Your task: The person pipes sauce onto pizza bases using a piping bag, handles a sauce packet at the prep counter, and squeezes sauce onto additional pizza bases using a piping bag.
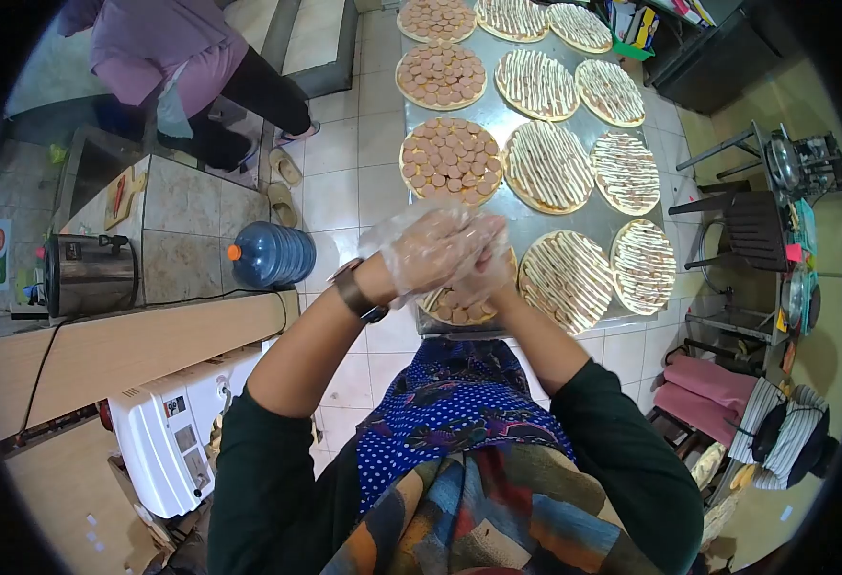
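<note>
Both hands wear clear plastic gloves and meet above the near left corner of a metal table (502, 222). My left hand (426, 251), with a watch at its wrist, has its fingers bent against my right hand (485, 259). Whatever lies between the fingers is hidden. Beneath them is a partly covered round pizza (459, 309) topped with sausage slices. Just beyond lies another sausage-topped pizza (451, 161). To the right, a pizza with white sauce stripes (565, 281) lies beside a similar one (642, 266). Several more pizzas fill rows toward the far end.
A person (182, 67) stands at the upper left. A blue water bottle (273, 255) is on the floor near a tiled counter (191, 225). At the right are a dark plastic chair (742, 225) and a pink cloth (704, 393). A white appliance (167, 441) sits lower left.
</note>
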`<state>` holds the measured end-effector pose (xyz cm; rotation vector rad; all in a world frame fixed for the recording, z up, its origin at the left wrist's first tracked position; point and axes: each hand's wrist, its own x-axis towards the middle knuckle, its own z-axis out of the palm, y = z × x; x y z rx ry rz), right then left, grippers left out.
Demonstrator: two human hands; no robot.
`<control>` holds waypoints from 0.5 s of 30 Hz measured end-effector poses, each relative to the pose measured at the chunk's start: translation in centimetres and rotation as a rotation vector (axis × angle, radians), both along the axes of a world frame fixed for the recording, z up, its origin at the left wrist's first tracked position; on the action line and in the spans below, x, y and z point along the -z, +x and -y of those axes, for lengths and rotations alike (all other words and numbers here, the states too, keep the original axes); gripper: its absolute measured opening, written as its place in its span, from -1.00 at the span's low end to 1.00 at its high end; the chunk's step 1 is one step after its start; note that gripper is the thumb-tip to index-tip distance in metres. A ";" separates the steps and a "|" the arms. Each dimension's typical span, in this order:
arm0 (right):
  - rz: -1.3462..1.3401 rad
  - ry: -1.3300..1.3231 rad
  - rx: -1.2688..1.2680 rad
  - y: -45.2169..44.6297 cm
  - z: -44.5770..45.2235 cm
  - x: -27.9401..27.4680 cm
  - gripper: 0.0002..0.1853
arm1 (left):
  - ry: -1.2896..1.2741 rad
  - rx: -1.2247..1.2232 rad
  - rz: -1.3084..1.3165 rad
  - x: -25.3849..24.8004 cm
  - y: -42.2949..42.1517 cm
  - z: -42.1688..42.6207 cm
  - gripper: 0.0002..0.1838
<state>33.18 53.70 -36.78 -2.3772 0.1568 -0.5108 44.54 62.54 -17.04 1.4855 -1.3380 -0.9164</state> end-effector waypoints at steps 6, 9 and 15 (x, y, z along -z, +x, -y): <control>-0.158 0.703 -0.103 0.7 4.8 2.6 -0.68 | 0.107 0.025 -0.161 1.3 -0.4 2.1 -0.65; -0.113 0.319 0.155 -1.5 -3.7 1.7 -0.59 | 0.170 0.047 -0.142 0.4 -0.4 -0.4 -0.65; -0.036 0.427 0.033 -0.6 2.9 0.2 -0.68 | 0.065 0.032 -0.059 0.8 -1.0 2.0 -0.66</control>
